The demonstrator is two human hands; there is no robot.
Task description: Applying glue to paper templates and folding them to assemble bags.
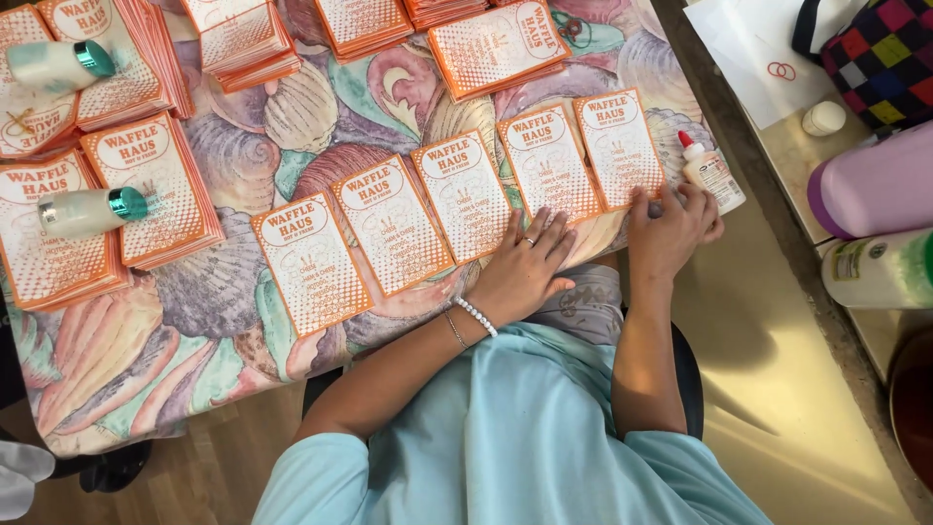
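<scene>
In the head view, the left hand (pixel 525 267) lies flat at frame centre, grip wide, fingers spread on an orange-and-white card (pixel 547 162) in the row on the shell-patterned desk (pixel 194 321). The right hand (pixel 673 228), fingers curled narrow, presses the lower edge of the rightmost card (pixel 618 146), just beside a small glue bottle (pixel 711 173).

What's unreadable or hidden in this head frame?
- Right hand fingertips: curled at the edge of the rightmost orange paper bag, grip unclear.
- Fourth bag: lower edge covered by the left hand.
- Top stacks: cut by the frame edge.
- Glue bottle: label too small.
</scene>
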